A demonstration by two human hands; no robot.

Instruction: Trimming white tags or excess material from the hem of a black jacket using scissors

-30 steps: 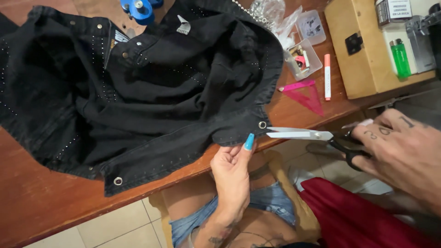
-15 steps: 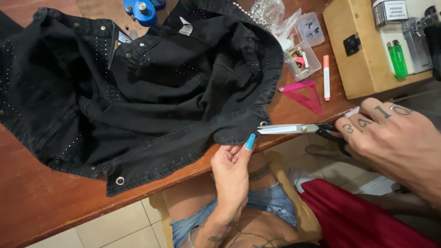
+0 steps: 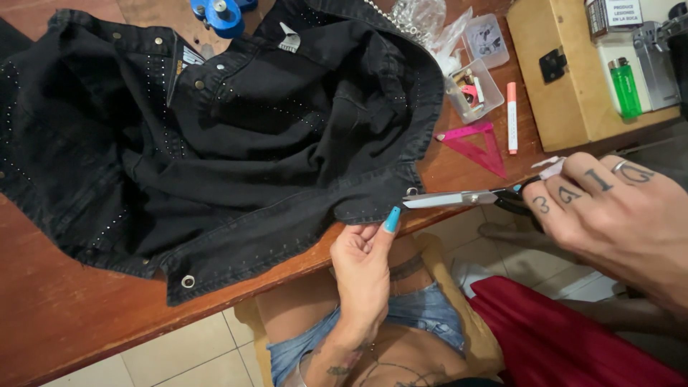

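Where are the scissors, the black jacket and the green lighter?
scissors (image 3: 459, 198), head view, on the shiny blades.
black jacket (image 3: 272, 143), head view, on the middle of the cloth.
green lighter (image 3: 626, 88), head view, on its body.

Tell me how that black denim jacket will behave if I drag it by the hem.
The black denim jacket lies crumpled in folds, so it is probably floppy and would bunch rather than slide flat. Part overhangs the wooden table edge, so it may slip off. Studs and eyelets likely add weight.

At the table's far right, a small white-and-black printed box (image 3: 610, 16) stands on a tan wooden case (image 3: 566, 79). Clear plastic bags (image 3: 430, 21) lie crumpled beside two small transparent plastic containers (image 3: 476, 75). A grey sewn-in label (image 3: 289, 39) shows at the black jacket's collar.
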